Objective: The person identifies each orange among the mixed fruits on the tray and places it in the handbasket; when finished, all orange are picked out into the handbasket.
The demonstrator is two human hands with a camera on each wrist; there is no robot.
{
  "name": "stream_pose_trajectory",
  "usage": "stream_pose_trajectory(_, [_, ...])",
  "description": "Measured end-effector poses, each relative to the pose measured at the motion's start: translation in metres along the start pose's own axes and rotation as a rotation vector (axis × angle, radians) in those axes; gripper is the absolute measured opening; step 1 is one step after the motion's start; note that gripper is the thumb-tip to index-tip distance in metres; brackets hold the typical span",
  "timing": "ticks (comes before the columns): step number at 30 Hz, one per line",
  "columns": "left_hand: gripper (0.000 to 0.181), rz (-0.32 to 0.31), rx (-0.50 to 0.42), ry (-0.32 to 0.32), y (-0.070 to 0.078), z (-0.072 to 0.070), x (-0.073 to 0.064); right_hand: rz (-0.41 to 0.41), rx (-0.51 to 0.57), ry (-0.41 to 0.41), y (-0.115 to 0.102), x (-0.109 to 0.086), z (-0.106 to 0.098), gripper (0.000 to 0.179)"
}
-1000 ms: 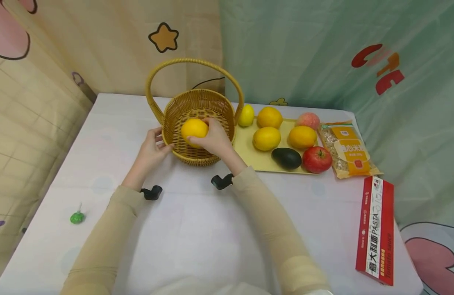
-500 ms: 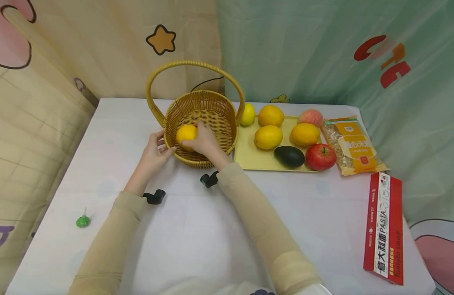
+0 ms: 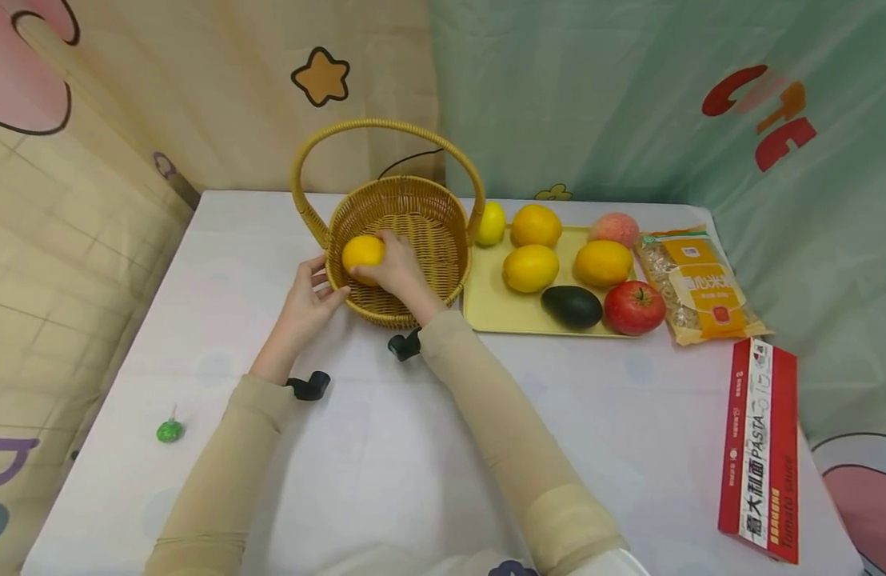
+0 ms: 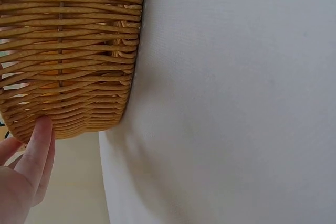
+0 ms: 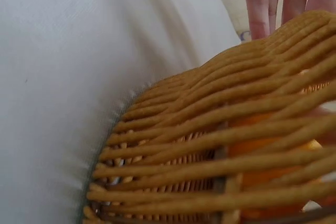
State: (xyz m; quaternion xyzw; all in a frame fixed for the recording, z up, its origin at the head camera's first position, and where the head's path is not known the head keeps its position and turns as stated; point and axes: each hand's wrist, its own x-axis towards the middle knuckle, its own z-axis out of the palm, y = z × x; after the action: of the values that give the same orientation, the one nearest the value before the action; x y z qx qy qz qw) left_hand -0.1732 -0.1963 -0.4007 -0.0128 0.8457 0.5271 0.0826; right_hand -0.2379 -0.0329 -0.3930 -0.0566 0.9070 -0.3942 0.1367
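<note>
R hand (image 3: 400,270): fingers curled round yel. fruit (image 3: 361,254), inside basket (image 3: 434,244), L side. L hand (image 3: 306,306): fingers extd., thumb apart, only touching basket ext. Tray (image 3: 488,302) w/ other fruit (image 3: 531,268): just R of basket

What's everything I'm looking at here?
Basket: one, tan, table's back
Round fruit: one, yellow-orange, inside basket
Tray: one, pale yellow, beside basket
Yellowish fruits: four, yellow to orange, on tray
Peach: one, pink, tray's back right
Avocado: one, blackish, tray's front
Apple: one, red, tray's front right
Bag: one, clear-orange, right of tray
Pasta box: one, red-white, table's right
Lollipop: one, green, table's left
Table: one, white, beneath
Backdrop: one, beige-green, behind table
Wrist cameras: two, black, one per wrist
Sleeves: two, beige, both arms
Left hand: one, at basket's left side
Right hand: one, holding round fruit
</note>
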Motion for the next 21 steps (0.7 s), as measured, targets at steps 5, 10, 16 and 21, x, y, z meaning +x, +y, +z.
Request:
stream_pose_trajectory(5, [0.07, -0.009, 0.008, 0.007, 0.0, 0.001, 0.0, -0.001, 0.043, -0.024, 0.003, -0.001, -0.003, 0.081])
stream_pose_trajectory(10, [0.07, -0.006, 0.003, 0.015, -0.001, 0.0, -0.001, -0.033, 0.043, -0.042, 0.002, -0.006, -0.011, 0.078])
stream_pose_trajectory(16, [0.072, -0.014, -0.014, 0.012, 0.001, -0.001, -0.003, -0.149, 0.039, -0.026, 0.004, -0.026, -0.037, 0.063])
stream_pose_trajectory(21, [0.074, -0.018, -0.032, 0.006, 0.002, 0.0, -0.003, -0.236, 0.114, -0.026, 0.018, -0.055, -0.069, 0.053])
